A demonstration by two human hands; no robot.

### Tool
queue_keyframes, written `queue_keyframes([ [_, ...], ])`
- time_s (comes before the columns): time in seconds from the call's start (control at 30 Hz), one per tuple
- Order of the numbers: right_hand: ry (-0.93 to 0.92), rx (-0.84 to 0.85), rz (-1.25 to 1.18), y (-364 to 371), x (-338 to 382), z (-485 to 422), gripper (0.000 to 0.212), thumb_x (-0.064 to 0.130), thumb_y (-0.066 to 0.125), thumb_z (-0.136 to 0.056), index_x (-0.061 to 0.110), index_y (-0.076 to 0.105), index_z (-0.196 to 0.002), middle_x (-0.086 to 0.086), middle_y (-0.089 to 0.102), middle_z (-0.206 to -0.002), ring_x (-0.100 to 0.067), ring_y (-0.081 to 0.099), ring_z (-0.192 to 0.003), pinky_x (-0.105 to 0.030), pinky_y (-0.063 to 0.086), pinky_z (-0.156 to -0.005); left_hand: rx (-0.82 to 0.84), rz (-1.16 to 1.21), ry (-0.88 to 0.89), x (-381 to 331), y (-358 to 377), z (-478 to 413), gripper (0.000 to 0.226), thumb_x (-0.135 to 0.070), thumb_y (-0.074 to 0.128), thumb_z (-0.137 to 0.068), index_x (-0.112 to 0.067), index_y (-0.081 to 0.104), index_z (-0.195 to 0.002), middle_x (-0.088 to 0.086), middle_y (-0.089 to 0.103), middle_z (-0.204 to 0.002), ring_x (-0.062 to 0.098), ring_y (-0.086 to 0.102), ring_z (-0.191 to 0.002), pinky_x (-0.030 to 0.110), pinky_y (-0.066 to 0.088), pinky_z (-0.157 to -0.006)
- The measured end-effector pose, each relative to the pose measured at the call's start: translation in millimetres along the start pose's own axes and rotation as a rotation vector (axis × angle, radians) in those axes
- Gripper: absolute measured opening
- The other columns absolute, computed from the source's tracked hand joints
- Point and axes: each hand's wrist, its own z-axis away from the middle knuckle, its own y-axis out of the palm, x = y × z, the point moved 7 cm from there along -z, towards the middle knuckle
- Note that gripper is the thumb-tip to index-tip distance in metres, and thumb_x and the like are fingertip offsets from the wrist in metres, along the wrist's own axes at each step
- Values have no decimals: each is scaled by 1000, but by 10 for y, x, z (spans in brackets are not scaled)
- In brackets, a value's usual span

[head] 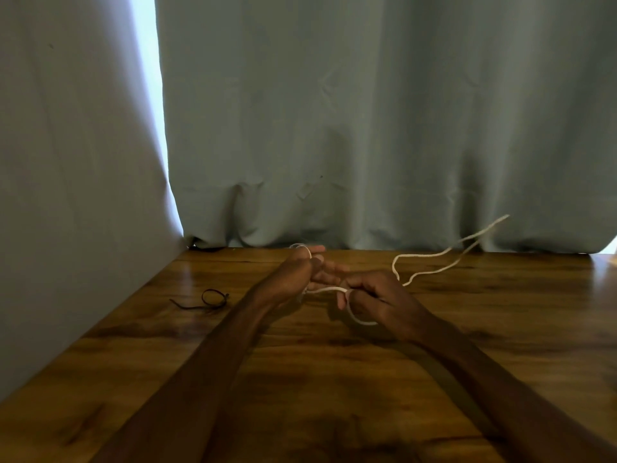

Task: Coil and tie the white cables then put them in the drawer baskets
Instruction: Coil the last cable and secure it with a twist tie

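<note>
Both hands grip the white cable [430, 255]: left hand [297, 272] has it looped round its fingers [318, 249], right hand [377, 295] pinches it just beside. Looks light and floppy, so hold near the loops.

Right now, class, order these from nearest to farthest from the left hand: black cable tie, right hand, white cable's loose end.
1. Right hand, just right of it.
2. Black cable tie, on the table, left.
3. White cable's loose end, far right, near the curtain.
</note>
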Motion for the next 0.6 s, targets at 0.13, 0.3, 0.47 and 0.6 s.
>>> queue_keyframes([
  [0.13,-38,-139,69,-171,-56,-5,23,32,51,-93,26,69,-81,3,69,-72,-18,64,-66,-44,51,-63,154,-163,-11,17,173,78,31,-5,33,-107,3,62,-115,3,63,-58,11,51,-39,20,39,-40],
  [0.3,-83,-271,182,-310,-166,-19,23,34,55,-101,21,69,-88,7,69,-77,-13,66,-69,-46,53,-63,361,124,-210,135,423,178,48,-37,26,-110,-5,56,-90,-7,30,-45,1,21,-31,14,14,-33],
  [0.47,-89,-326,266,-418,-248,-24,37,45,51,-103,17,70,-86,8,64,-70,-9,59,-62,-42,48,-60,568,213,-233,88,564,293,62,-57,27,-105,-11,61,-84,-9,19,-53,4,14,-38,20,11,-36],
  [0.6,-26,-271,244,-316,-397,-17,34,47,39,-107,35,67,-91,9,67,-77,-9,63,-72,-42,50,-67,693,306,-225,2,649,365,47,-45,30,-110,-13,53,-85,-9,20,-56,5,14,-40,18,16,-36],
])
